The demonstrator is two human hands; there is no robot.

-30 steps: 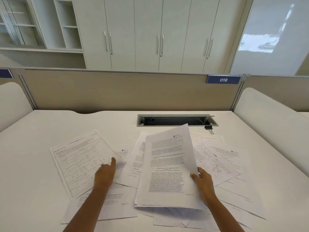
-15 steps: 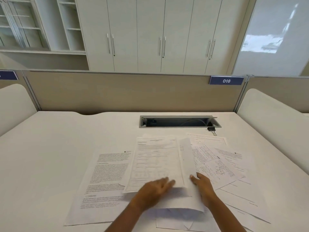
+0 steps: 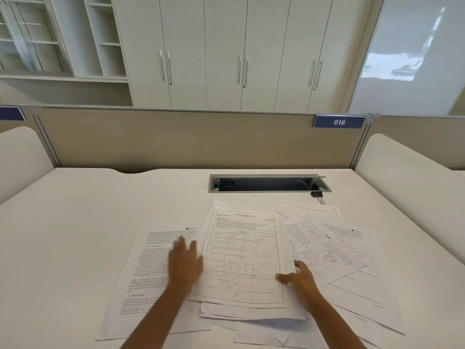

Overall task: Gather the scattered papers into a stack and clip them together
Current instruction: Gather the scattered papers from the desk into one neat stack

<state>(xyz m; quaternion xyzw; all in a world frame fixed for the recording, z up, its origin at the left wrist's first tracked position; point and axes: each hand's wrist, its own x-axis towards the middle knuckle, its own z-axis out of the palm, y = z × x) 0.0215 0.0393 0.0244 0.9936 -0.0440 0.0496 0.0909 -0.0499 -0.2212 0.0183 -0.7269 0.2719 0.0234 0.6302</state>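
A loose stack of printed papers [image 3: 241, 253] lies in the middle of the white desk, a form sheet on top. My right hand [image 3: 298, 279] grips the stack's right edge, thumb on top. My left hand [image 3: 185, 264], blurred and with fingers spread, is over a text sheet [image 3: 146, 270] just left of the stack. More sheets [image 3: 324, 248] lie fanned out to the right. A black binder clip [image 3: 317, 195] sits by the cable slot, far from both hands.
The desk [image 3: 75, 235] has a recessed cable slot [image 3: 269, 183] at the back. A beige partition [image 3: 176, 139] with a "016" label stands behind it, and white side panels [image 3: 407, 172] flank the desk. Further sheets poke out under the stack near the front edge.
The form sheet from the left came onto the stack. My left hand then moved back left, off the stack, over the text sheet. My right hand stayed at the stack's right edge.
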